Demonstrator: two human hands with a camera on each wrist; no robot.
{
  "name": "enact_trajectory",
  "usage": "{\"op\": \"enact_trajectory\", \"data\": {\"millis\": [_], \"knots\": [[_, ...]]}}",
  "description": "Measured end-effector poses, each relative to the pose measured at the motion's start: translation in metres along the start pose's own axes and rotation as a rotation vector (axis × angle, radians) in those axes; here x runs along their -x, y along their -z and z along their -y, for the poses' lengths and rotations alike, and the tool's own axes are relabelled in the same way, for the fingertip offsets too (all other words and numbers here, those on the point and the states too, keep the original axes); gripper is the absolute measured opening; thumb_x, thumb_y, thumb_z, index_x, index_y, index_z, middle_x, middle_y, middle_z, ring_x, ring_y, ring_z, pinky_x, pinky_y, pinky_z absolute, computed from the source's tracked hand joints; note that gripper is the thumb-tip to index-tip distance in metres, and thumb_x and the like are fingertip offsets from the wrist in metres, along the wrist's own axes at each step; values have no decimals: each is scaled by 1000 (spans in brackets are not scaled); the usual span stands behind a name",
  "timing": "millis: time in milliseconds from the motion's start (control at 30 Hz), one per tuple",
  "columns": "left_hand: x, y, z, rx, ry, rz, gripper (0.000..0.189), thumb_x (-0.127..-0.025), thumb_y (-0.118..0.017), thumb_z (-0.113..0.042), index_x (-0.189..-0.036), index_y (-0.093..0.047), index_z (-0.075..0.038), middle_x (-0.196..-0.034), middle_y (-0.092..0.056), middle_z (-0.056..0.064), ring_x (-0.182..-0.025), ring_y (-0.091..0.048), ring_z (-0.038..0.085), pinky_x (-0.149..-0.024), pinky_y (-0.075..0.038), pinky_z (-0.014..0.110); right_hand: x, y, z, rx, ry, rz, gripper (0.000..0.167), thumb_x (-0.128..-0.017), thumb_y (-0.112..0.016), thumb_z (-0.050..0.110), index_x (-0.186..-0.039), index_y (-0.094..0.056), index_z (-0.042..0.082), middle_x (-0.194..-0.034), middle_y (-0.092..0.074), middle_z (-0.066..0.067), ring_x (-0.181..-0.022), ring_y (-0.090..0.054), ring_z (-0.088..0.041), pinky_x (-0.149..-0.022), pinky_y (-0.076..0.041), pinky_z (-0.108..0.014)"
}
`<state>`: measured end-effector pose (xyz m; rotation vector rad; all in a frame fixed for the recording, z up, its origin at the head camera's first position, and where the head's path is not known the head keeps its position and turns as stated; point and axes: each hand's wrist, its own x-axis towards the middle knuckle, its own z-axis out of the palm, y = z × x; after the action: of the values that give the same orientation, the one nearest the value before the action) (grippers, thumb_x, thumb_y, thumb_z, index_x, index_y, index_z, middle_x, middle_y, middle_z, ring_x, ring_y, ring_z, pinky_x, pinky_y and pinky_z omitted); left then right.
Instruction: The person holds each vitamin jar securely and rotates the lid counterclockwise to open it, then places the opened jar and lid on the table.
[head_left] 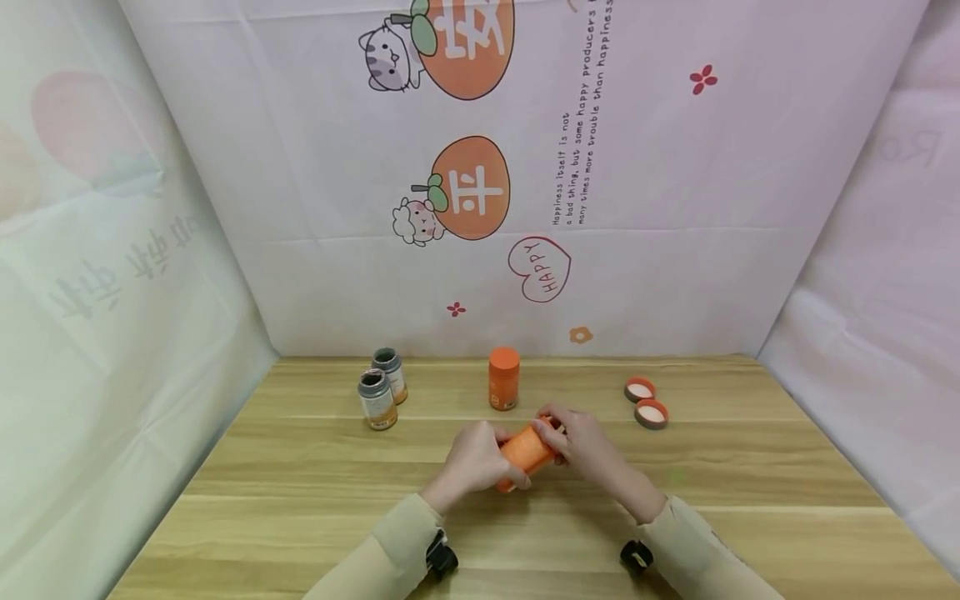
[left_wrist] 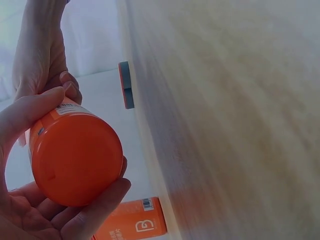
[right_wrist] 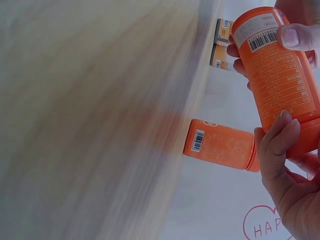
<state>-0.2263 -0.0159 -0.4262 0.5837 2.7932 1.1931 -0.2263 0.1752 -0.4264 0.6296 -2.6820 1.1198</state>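
Gripping a tilted orange bottle (head_left: 527, 450) clear above the worktop (head_left: 330, 500), with the curled fingers and thumb of the left hand (head_left: 474, 458) wrapped round its base end and those of the right hand (head_left: 583, 442) round its lidded end. Holding it in front of a second orange bottle (head_left: 504, 383), upright with its lid on, with two lidless grey-necked jars (head_left: 378, 406) standing close together to the left and two round lids (head_left: 651, 415) lying close together to the right, pale insides upward.
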Motion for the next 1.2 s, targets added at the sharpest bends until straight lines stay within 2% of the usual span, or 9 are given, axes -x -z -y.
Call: {"op": "enact_trajectory", "data": {"millis": [467, 667, 1100, 1200], "knots": [[0, -2, 0, 26, 2, 27, 30, -47, -88, -24, -72, -72, -19, -59, -60, -12, -55, -49, 6, -53, -41, 23, 2, 0, -4, -7, -3, 17, 22, -97, -52, 35, -98, -61, 15, -72, -61, 2, -45, -50, -3, -43, -44, -22], [-1, -2, 2, 18, 4, 31, 27, -48, -88, -24, -66, -69, -19, -55, -57, -12, -53, -47, 6, -51, -39, 23, 2, 0, -4, -34, -18, 19, 21, -97, -52, 34, -98, -62, 15, -74, -61, 0, -45, -51, -5, -43, -45, -22], [-3, -1, 3, 29, 22, 51, 26, -47, -88, -25, -64, -69, -19, -53, -56, -12, -52, -46, 6, -51, -39, 23, 1, -1, -9, -46, -9, 29, 22, -98, -51, 32, -99, -63, 14, -78, -63, -2, -45, -52, -4, -42, -46, -21], [-3, -1, 5, 100, 53, 72, 25, -48, -87, -26, -63, -69, -19, -52, -56, -11, -52, -47, 7, -50, -38, 23, 1, 0, -9, -42, 4, 31, 22, -98, -50, 32, -100, -63, 15, -78, -62, -1, -48, -52, -4, -43, -46, -21]]}}
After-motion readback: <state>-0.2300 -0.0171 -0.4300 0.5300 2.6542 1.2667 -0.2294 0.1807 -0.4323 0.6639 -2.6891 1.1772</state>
